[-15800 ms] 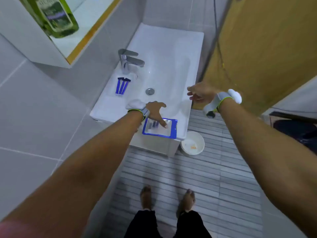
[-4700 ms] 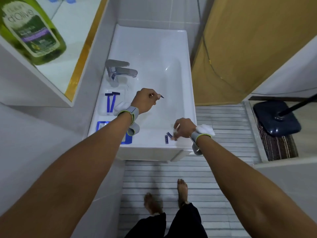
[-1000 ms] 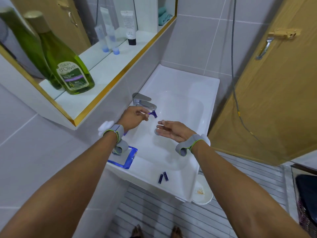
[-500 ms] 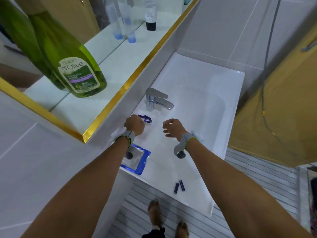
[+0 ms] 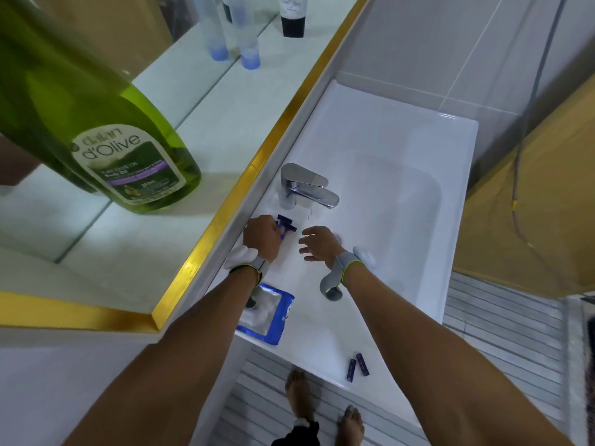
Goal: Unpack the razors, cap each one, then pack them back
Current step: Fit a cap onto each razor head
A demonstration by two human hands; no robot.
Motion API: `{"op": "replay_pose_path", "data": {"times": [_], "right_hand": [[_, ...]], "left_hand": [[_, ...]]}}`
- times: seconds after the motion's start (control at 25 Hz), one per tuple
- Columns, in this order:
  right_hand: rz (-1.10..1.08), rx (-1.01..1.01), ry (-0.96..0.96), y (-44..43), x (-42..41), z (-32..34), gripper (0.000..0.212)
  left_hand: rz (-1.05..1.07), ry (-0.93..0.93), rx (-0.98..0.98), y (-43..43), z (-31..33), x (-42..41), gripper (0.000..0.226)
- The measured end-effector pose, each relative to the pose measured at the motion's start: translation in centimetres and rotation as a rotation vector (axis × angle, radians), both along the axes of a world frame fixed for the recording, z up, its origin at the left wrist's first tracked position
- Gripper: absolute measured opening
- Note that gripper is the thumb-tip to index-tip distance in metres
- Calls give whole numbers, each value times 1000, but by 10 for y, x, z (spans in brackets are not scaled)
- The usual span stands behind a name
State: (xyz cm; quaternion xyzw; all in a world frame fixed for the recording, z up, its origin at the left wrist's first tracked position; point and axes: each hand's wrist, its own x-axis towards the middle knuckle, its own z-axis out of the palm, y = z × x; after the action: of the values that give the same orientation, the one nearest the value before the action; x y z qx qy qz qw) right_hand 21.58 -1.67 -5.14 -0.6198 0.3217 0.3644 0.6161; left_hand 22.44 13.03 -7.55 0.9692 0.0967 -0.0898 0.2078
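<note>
Lying by the faucet (image 5: 304,188), razors (image 5: 287,226) are half hidden by the left hand (image 5: 262,236), grip unclear; right hand (image 5: 317,244) is spread; caps (image 5: 357,368) farther off.

Head camera, looking steeply down, close over sink (image 5: 402,149).

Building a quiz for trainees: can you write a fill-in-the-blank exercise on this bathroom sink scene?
The left hand grips blue plastic razors beside the chrome ____.
____ small blue razor caps lie on the front rim of the white sink.
The right hand holds ____.
Missing words: faucet; two; nothing.
</note>
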Motion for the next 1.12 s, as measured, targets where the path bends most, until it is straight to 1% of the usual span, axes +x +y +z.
{"op": "replay_pose_path", "data": {"times": [0.04, 0.08, 0.12, 0.2, 0.28, 0.32, 0.36, 0.48, 0.56, 0.64, 0.72, 0.76, 0.84, 0.92, 0.96, 1.0, 1.04, 1.12], "right_hand": [[18, 36, -37, 2, 1, -8, 24], [44, 10, -83, 3, -1, -5, 18], [46, 3, -94, 3, -1, -9, 18], [107, -28, -98, 0, -6, -3, 25], [107, 13, -84, -5, -6, -8, 20], [105, -17, -118, -7, -10, -7, 19], [102, -51, -162, -11, -11, -6, 21], [69, -2, -165, -19, -18, -1, 17], [78, -1, -185, -25, -20, 4, 19], [107, -61, -250, -33, -26, 7, 24], [128, -106, -301, -38, -33, 11, 26], [123, -115, -321, -41, -36, 14, 25], [89, -115, -374, -44, -38, 24, 25], [32, -71, -412, -49, -46, 41, 35], [-5, -36, -410, -50, -48, 49, 39], [-40, -4, -392, -51, -46, 54, 41], [-59, 34, -375, -53, -46, 58, 41], [-50, 133, -356, -62, -55, 61, 41]], "left_hand": [[2, 8, 16, 2, 0, 1, 27], [7, 29, 41, 1, 0, 2, 28], [15, 60, 60, 0, -1, 4, 28], [19, 98, 73, -6, -1, 7, 25], [64, 129, 82, -13, 3, 8, 18], [85, 141, 88, -14, 4, 9, 16], [87, 142, 86, -15, 6, 10, 16], [96, 159, 77, -13, 9, 11, 19], [103, 167, 96, -13, 12, 12, 21], [68, 157, 87, -14, 15, 12, 28], [79, 129, 61, -15, 27, 7, 27], [61, 103, 32, -15, 33, 4, 27], [-11, 59, -117, -18, 49, -6, 24], [-54, 75, -387, -26, 74, -33, 17], [-61, 122, -545, -29, 84, -45, 13], [-71, 167, -663, -30, 90, -50, 10], [-89, 190, -705, -32, 96, -56, 9], [-114, 210, -683, -40, 108, -71, 14]]}}
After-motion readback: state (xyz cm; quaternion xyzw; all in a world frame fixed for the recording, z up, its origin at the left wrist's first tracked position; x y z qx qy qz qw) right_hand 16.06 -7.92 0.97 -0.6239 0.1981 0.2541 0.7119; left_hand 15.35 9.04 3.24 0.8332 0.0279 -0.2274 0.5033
